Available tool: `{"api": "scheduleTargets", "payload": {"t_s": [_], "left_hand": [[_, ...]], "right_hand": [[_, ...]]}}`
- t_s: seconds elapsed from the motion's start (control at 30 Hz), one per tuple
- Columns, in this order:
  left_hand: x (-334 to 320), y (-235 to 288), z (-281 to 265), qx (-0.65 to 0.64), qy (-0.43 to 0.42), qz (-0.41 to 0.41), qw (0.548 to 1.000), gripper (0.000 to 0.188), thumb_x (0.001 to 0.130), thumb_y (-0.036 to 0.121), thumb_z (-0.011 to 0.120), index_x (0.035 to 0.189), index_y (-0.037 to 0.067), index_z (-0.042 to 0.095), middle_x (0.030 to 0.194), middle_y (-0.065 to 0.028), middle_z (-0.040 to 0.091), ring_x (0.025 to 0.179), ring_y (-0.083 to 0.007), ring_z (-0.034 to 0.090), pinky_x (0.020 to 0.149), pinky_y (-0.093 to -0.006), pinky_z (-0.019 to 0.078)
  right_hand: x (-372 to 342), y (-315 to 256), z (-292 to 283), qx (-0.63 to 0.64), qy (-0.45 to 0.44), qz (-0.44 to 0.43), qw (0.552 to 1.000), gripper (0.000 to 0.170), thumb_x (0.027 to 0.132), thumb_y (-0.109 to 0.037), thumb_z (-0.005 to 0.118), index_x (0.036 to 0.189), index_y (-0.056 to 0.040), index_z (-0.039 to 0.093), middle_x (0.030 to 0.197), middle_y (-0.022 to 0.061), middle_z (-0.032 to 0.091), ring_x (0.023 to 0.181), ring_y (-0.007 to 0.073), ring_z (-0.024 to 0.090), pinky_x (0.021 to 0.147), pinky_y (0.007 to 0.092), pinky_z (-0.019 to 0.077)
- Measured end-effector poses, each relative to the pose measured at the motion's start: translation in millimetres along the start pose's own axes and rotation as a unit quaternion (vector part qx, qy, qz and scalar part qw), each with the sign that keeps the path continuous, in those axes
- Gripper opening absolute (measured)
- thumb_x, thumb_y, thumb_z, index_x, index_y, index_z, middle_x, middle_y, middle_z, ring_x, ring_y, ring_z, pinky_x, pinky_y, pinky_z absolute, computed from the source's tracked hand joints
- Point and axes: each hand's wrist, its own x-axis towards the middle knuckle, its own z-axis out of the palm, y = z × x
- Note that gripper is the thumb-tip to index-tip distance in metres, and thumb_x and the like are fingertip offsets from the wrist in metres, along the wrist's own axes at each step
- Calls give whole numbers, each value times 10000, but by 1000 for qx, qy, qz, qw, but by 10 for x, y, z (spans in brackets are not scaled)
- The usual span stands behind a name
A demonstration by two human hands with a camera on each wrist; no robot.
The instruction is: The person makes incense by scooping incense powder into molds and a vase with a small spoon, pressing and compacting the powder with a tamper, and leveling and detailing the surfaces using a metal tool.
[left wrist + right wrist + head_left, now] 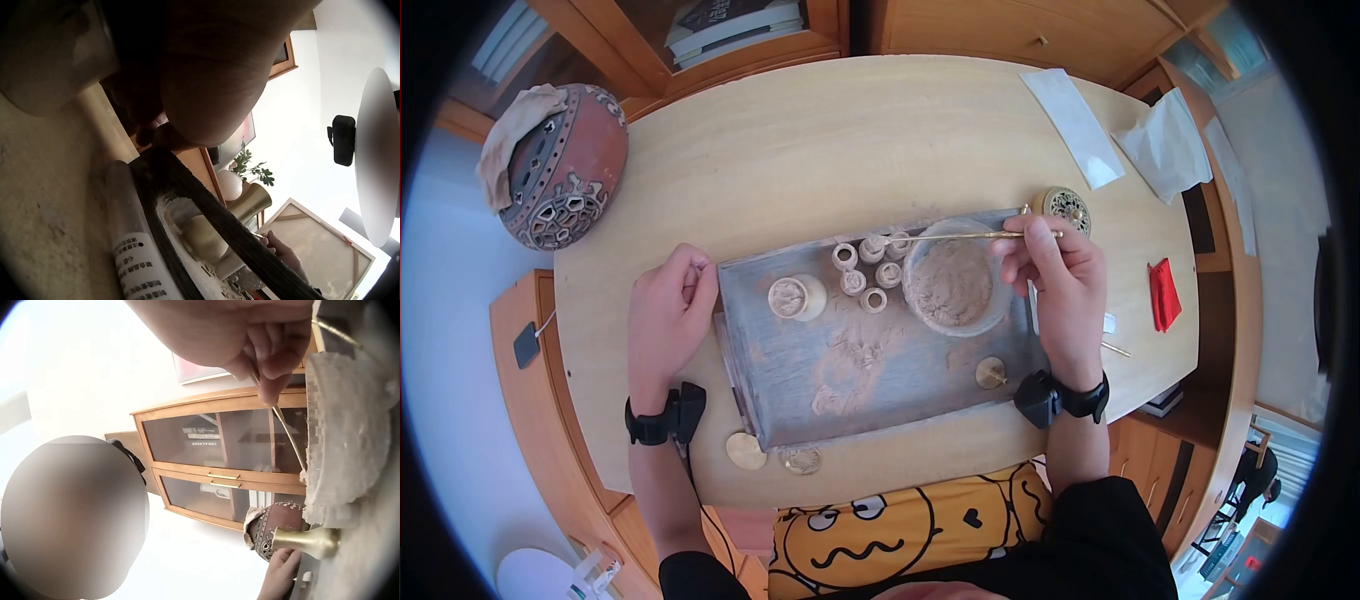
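Observation:
My right hand (1060, 280) pinches a thin brass rod-like tool (970, 236), held nearly level over the far rim of a pale bowl (912, 300) of brownish powder. Its tip reaches the mouths of several small powder-dusted brass bottles (874, 299) clustered left of the bowl. In the right wrist view, the tool (289, 439) slants down behind the bowl wall (350, 434). My left hand (672, 312) rests loosely curled beside the left edge of the grey tray (780, 410); its fingertips are partly hidden. Nearest it stands a wider jar (812, 298) with powder at its mouth.
Loose powder (860, 350) and a knobbed brass disc (991, 373) lie on the tray. Around it are brass lids (746, 451), a pierced brass burner (1068, 207), a red pouch (1164, 295), a white strip (1075, 130), a plastic bag (1165, 148) and an ornate urn (580, 150).

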Motion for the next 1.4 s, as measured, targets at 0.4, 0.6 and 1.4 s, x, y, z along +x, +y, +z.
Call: {"api": "scheduleTargets", "payload": {"t_s": [0.4, 0.6, 1.4], "left_hand": [[10, -23, 6, 12, 1, 7, 1000, 89, 928, 38, 562, 859, -7, 529, 576, -17, 357, 526, -89, 322, 486, -280, 269], [10, -27, 13, 8, -1, -3, 1000, 85, 929, 30, 557, 857, -4, 530, 578, -8, 368, 527, -79, 318, 486, -273, 264], [14, -10, 19, 13, 9, -7, 1000, 82, 924, 32, 566, 851, 6, 536, 559, -8, 339, 514, -90, 305, 481, -281, 252]], "right_hand": [[-85, -100, -84, -50, 50, -142, 987, 235, 1032, -183, 500, 962, -1, 631, 757, 48, 657, 643, 72, 573, 575, 208, 435], [34, -162, -266, -167, 82, -83, 979, 280, 1025, -230, 516, 890, -15, 632, 702, 22, 632, 615, 52, 544, 548, 190, 388], [36, -13, -129, 8, 54, 64, 996, 291, 1042, -270, 484, 909, -49, 618, 702, 24, 621, 572, 64, 527, 516, 199, 375]]}}
